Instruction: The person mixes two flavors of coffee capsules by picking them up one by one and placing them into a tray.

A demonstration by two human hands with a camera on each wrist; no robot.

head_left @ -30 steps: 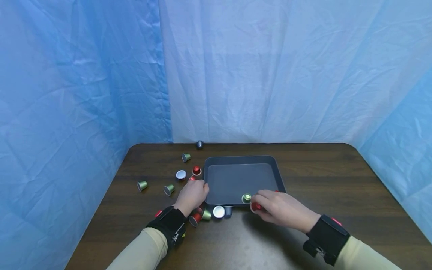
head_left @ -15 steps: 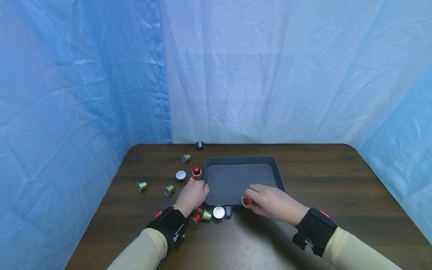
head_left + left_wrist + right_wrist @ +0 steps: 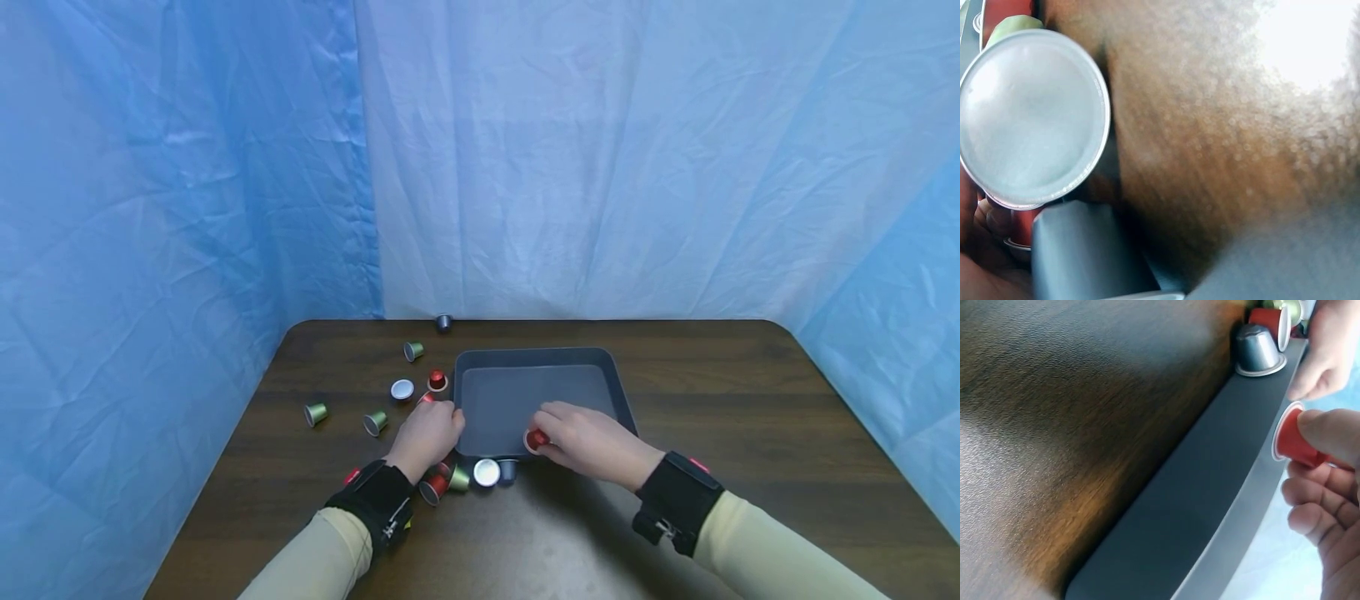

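Pinched in the fingers of the right hand [image 3: 588, 442]: a red capsule [image 3: 536, 439], low centre in the head view, by the near edge of a dark grey tray [image 3: 510, 392]. At the tray's left edge, the left hand [image 3: 424, 433], fingers partly hidden; cannot tell whether grasping anything. Along the tray's near side, just beside one another, a dark capsule [image 3: 507, 472], a white-lidded capsule [image 3: 486, 472], a green capsule [image 3: 460, 477] and another red capsule [image 3: 432, 489], partly blocked by the left hand. Scattered centre-left, more capsules [image 3: 375, 422]. Beneath, a brown wood-grain counter [image 3: 712, 375]; behind and at both sides, blue sheeting [image 3: 525, 167].
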